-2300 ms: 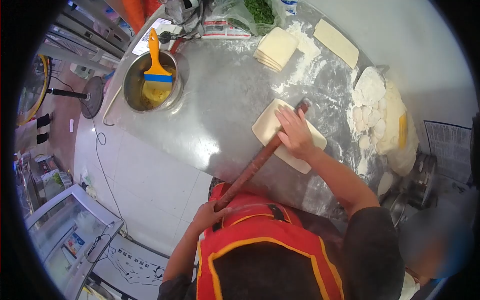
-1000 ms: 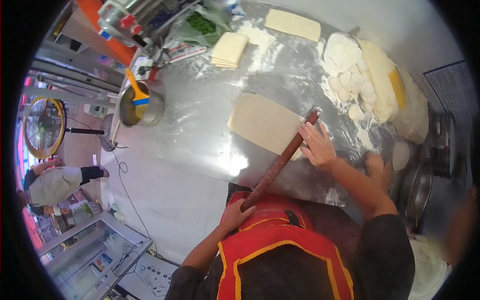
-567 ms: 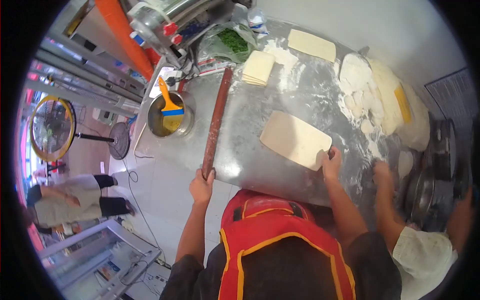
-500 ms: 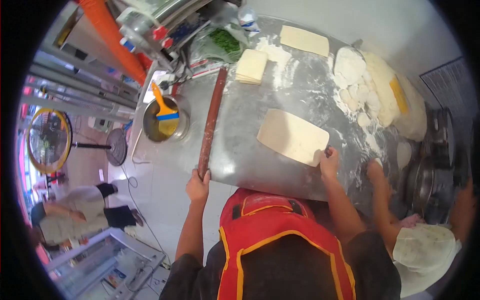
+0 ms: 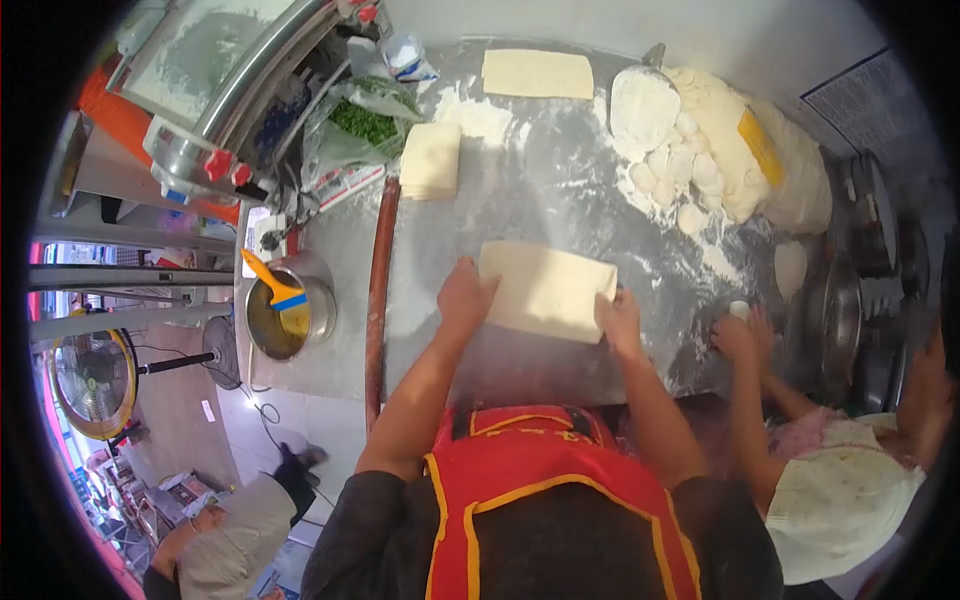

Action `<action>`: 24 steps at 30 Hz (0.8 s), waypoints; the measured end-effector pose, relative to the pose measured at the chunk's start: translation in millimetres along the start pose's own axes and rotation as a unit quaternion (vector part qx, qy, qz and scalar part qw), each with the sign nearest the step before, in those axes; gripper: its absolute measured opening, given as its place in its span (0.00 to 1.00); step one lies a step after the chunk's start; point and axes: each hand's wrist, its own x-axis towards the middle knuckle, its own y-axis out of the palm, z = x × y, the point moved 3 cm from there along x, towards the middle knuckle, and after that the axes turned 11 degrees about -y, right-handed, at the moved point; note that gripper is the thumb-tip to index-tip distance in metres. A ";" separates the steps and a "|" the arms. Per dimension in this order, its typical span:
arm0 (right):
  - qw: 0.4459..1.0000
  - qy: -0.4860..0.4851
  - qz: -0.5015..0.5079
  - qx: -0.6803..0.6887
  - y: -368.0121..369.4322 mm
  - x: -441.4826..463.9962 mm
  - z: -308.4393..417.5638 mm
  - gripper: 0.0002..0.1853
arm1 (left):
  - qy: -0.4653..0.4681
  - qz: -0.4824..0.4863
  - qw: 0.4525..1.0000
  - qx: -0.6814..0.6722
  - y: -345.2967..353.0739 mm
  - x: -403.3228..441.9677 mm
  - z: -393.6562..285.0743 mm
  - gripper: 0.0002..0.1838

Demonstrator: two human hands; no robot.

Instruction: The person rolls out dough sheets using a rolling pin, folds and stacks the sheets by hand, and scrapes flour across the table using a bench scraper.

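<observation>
A flat rectangular dough sheet [image 5: 548, 290] lies on the metal table in front of me. My left hand [image 5: 466, 298] is at its left edge, with the fingers closed on it. At the right edge, my right hand [image 5: 620, 322] pinches the sheet near a corner. To the left, a long reddish-brown rolling pin [image 5: 381, 280] lies on the table, touched by neither hand. Farther back sits a stack of dough sheets [image 5: 431, 161], and another single dough sheet [image 5: 538, 74] is by the wall.
A metal pot [image 5: 318, 290] with an orange brush [image 5: 272, 277] stands left. Chopped greens [image 5: 362, 122] lie in a plastic bag. A co-worker's hands [image 5: 742, 335] hold a small dough piece on the right. Behind them are a floured bowl [image 5: 644, 110] and a large dough mass [image 5: 725, 150].
My left hand has let go of the rolling pin and moved right to the dough sheet's left edge. My right hand stays at the right edge. The view has shifted.
</observation>
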 end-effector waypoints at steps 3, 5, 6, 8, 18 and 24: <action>0.980 0.157 0.088 0.086 -1.5 8.0 10.4 0.14 | -0.007 0.065 0.996 0.056 11.8 11.0 3.2 0.24; 0.972 0.138 0.161 0.096 0.3 41.3 17.7 0.14 | 0.033 0.105 0.994 0.006 13.4 31.4 -2.9 0.23; 0.967 0.131 0.197 0.099 2.7 51.5 21.4 0.13 | 0.047 0.135 0.989 -0.049 11.4 36.1 -5.5 0.22; 0.964 0.102 0.217 0.112 5.5 83.9 55.6 0.13 | 0.082 0.172 0.971 -0.142 3.8 54.2 -17.1 0.21; 0.985 -0.111 0.123 0.038 61.8 327.8 205.9 0.14 | 0.073 0.040 0.959 -0.271 -112.4 251.8 -169.6 0.16; 0.891 -0.404 0.063 -0.196 103.6 310.3 185.8 0.20 | 0.153 -0.138 0.958 -0.201 -123.1 254.9 -112.9 0.16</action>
